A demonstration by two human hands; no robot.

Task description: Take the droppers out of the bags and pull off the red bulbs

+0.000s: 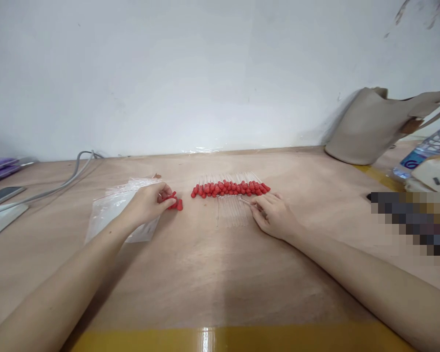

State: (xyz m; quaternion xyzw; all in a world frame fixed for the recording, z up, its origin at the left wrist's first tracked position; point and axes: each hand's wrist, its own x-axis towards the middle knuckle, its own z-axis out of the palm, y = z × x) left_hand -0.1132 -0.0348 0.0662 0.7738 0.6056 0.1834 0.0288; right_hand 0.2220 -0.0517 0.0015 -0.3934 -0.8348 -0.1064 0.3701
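My left hand [148,202] is closed around red rubber bulbs at the left. A loose red bulb [180,204] shows just past its fingertips. In the middle lies a row of droppers with red bulbs [231,187], their thin clear tubes pointing toward the wall. Just in front of that row, bare clear tubes [231,212] lie side by side. My right hand [276,215] pinches a thin clear tube [245,201] at the right end of these bare tubes. How many bulbs the left fingers hold is hidden.
Clear plastic bags [119,210] lie beneath and beside my left forearm. A grey cable [64,185], a phone [5,194] and purple packets [2,168] are at the far left. At the right stand a beige bag [366,124] and a tilted water bottle [421,154].
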